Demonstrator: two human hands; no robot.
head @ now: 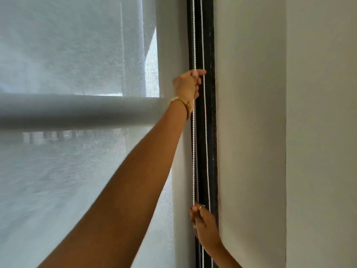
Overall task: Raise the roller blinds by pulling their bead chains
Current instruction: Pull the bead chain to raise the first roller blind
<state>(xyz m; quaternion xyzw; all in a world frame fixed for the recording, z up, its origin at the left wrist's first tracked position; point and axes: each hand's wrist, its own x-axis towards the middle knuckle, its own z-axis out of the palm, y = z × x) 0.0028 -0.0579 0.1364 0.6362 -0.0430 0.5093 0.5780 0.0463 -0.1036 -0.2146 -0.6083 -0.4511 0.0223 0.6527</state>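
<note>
Two strands of white bead chain [194,151] are hanging down the dark window frame [211,113], which is standing between a sheer roller blind [77,55] on the left and an opaque blind [251,132] on the right. Two hands are working the left strand. The left hand [188,84] is reaching high on a fully stretched arm, fingers curled shut around that strand, a bracelet [182,102] sitting at the wrist. The right hand [201,219] is gripping low down, apparently pinching the same strand, a ring [201,206] showing on one finger.
</note>
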